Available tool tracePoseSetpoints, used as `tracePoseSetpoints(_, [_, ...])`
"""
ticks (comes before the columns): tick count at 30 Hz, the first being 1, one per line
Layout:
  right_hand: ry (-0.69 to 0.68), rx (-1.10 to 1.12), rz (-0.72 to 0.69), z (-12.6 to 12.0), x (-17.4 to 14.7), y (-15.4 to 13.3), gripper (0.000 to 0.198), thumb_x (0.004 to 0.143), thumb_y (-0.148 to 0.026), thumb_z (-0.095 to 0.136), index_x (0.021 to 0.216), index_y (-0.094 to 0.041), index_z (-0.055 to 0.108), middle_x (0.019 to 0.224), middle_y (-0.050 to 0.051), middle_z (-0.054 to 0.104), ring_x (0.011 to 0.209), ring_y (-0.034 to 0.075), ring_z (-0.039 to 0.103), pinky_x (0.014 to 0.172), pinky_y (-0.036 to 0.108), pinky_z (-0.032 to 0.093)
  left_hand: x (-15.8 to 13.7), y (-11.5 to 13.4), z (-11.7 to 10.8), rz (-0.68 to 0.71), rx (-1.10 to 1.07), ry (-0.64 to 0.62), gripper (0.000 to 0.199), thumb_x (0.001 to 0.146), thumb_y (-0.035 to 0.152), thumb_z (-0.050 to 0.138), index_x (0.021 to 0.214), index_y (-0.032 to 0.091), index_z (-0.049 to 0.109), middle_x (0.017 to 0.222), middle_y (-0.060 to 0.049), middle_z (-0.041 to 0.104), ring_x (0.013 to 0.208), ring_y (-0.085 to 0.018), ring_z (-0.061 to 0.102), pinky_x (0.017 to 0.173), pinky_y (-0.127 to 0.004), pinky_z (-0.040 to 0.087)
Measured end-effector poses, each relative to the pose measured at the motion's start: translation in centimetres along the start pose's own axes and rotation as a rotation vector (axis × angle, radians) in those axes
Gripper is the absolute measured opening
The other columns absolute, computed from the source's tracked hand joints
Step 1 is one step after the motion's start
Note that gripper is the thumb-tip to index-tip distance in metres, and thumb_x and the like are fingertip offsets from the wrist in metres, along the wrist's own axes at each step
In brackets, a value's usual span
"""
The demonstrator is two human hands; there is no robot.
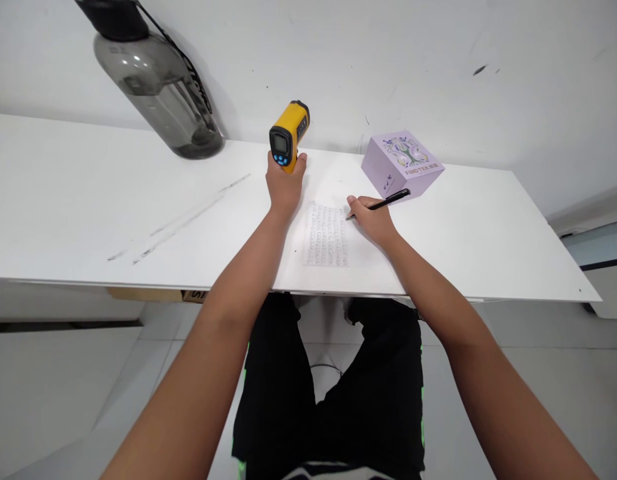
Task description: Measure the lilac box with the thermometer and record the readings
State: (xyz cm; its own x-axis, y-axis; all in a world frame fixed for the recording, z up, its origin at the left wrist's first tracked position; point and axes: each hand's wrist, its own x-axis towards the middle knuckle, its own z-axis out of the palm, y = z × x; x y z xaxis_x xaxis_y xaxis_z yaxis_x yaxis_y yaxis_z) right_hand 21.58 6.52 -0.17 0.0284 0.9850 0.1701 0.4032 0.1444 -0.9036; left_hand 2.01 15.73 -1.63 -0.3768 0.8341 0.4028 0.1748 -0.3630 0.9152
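White desk (pixel 78 200) against a white wall, faint grey scuff streaks across its left half. My left hand (pixel 284 187) is wrapped tight around the grip of a yellow infrared thermometer (pixel 288 135), held upright just above the desk, small blue-lit screen facing me; the grip is buried in my fist and the front end points away, so neither can be seen. My right hand (pixel 371 217) is pinched closed on a black pen (pixel 385 200), tip down at the right edge of a sheet of paper (pixel 327 235) lying flat between both hands. Paper is covered in rows of small marks, too fine to read. Purple box (pixel 401 162) sits just beyond the right hand, printed lid up; lettering partly legible, the rest too small. Pen's back end overlaps the box's near edge in view, can't tell if they touch. Smoky grey water bottle (pixel 158 83) with a black cap stands far left against the wall, cap cropped by the top of frame. Brown cardboard edge (pixel 148 295) peeks out under the desk's front lip, mostly hidden. Black shorts (pixel 338 393) below.
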Motion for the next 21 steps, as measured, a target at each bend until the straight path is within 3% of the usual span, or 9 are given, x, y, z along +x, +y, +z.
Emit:
tracePoseSetpoints(5, [0.007, -0.002, 0.005, 0.1, 0.0, 0.1, 0.040, 0.088, -0.035, 0.059, 0.051, -0.021, 0.053, 0.055, -0.002, 0.051, 0.059, 0.013, 0.045, 0.062, 0.031, 0.038, 0.2, -0.2, 0.0, -0.050, 0.022, -0.023, 0.035, 0.080, 0.042, 0.080, 0.105, 0.028, 0.060, 0.111, -0.004, 0.071, 0.114, -0.022, 0.066, 0.102, -0.035, 0.050])
tracePoseSetpoints(12, [-0.034, 0.017, 0.022, 0.0, 0.1, 0.1, 0.038, 0.086, -0.034, 0.058, 0.050, -0.020, 0.057, 0.050, -0.004, 0.046, 0.055, 0.011, 0.042, 0.061, 0.030, 0.037, 0.9, -1.1, 0.2, -0.033, 0.007, -0.023, 0.044, 0.079, 0.051, 0.080, 0.107, 0.024, 0.059, 0.109, -0.007, 0.070, 0.111, -0.025, 0.066, 0.100, -0.037, 0.050])
tracePoseSetpoints(21, [0.031, -0.018, -0.009, 0.1, 0.1, 0.4, 0.038, 0.086, -0.034, 0.057, 0.050, -0.021, 0.054, 0.052, -0.003, 0.049, 0.058, 0.012, 0.047, 0.062, 0.029, 0.039, 1.5, -2.4, 0.2, 0.006, -0.025, -0.072, 0.037, 0.079, 0.041, 0.080, 0.103, 0.022, 0.060, 0.104, -0.006, 0.068, 0.109, -0.025, 0.065, 0.100, -0.038, 0.049])
